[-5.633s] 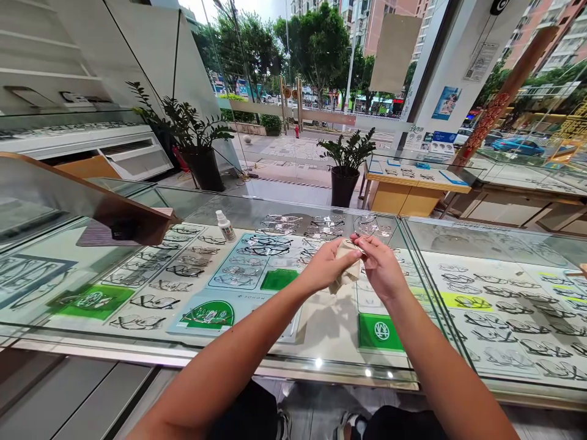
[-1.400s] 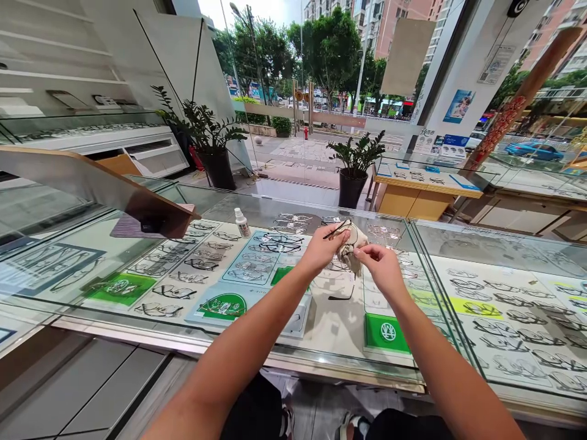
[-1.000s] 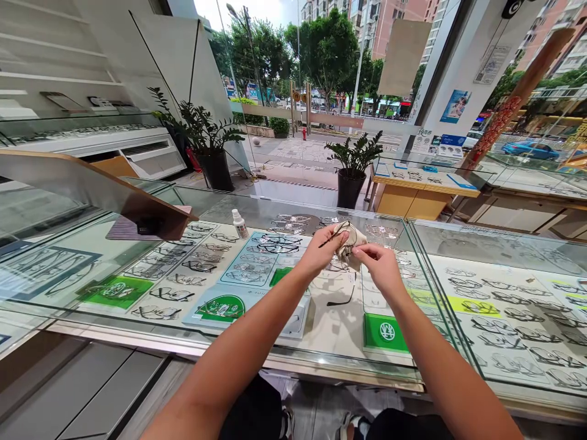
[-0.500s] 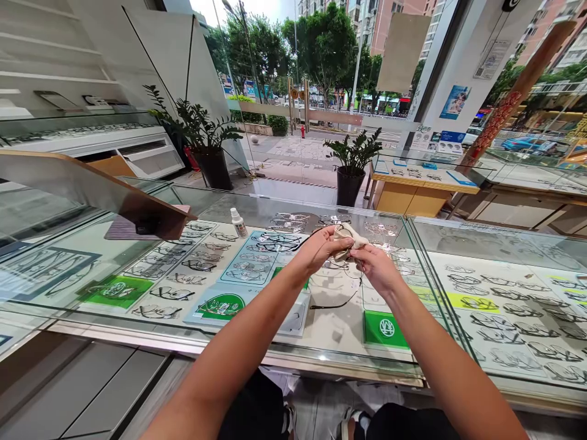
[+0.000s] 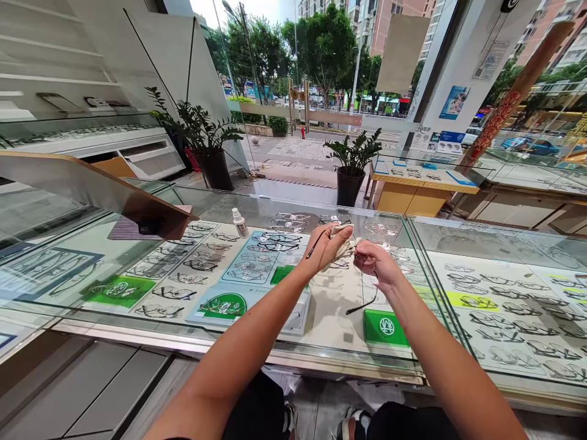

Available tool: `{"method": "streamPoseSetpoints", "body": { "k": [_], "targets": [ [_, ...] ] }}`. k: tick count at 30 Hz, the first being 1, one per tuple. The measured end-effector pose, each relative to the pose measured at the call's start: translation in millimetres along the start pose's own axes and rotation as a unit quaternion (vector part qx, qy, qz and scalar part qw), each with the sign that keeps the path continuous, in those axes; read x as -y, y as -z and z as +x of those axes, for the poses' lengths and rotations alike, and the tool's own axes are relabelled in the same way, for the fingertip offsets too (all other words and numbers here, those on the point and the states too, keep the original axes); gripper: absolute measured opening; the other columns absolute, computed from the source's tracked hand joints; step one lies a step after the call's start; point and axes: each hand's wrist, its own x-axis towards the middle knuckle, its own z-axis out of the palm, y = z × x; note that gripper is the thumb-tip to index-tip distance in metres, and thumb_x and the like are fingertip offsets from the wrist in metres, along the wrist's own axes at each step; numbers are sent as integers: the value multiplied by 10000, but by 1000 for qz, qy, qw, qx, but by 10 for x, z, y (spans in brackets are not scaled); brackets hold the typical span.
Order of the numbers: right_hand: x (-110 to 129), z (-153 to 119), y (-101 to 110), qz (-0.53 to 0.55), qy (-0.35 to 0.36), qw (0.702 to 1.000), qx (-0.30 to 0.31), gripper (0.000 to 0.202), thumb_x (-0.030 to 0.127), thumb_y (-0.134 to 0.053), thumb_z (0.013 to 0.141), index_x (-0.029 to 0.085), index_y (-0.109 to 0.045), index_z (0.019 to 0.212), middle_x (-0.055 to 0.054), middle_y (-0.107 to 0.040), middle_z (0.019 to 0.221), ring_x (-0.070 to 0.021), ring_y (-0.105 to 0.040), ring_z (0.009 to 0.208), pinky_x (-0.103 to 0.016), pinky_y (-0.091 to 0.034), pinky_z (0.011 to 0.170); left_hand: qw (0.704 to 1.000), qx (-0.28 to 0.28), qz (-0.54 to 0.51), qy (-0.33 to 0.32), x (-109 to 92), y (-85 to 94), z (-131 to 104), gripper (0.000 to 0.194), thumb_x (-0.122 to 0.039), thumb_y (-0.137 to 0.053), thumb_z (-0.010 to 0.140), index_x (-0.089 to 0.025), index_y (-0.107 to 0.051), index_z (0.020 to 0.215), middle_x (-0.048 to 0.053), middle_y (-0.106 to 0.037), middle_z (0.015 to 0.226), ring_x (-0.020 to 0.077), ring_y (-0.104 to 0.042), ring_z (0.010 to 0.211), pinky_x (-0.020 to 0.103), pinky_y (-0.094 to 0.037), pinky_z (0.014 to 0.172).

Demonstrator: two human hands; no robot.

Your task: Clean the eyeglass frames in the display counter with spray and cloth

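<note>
Above the glass counter, my left hand (image 5: pixel 326 242) is closed around a pale cloth (image 5: pixel 340 243). A pair of thin-framed glasses is held between both hands; one dark temple (image 5: pixel 313 244) lies over my left hand. The other temple (image 5: pixel 362 305) hangs below my right hand. My right hand (image 5: pixel 372 259) pinches the glasses frame at the right of the cloth. The lenses are mostly hidden by the cloth and fingers.
A white spray bottle (image 5: pixel 239 223) stands on the glass counter (image 5: pixel 321 351) to the left. Rows of glasses (image 5: pixel 202 264) and a green box (image 5: pixel 386 328) show there. A wooden-edged panel (image 5: pixel 110 189) juts in at the left. Potted plants (image 5: pixel 351 183) stand beyond.
The glasses have turned, with the hanging temple shifted right and the other now across my left hand. My right hand has moved slightly right, away from the cloth.
</note>
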Motion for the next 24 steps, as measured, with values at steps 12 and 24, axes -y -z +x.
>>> {"method": "streamPoseSetpoints", "body": {
  "k": [12,24],
  "targets": [
    [425,18,341,126,71,989,10,200,294,-844,685,232,-654,688,43,-557,662,-112,-435,600,-262,-472,588,988,106,-90,67,-114,26,-19,464,-648,-661,919,-199,-551,875,-40,-512,720,114,-441,629,244,-378,619],
    [442,55,389,144,68,987,-11,178,279,-824,694,217,-657,693,43,-526,672,-104,-403,595,-252,-453,571,933,354,67,26,27,-213,-210,350,-504,-691,934,-214,-712,1129,58,-743,1066,233,-670,983,344,-496,854]
  ]
}}
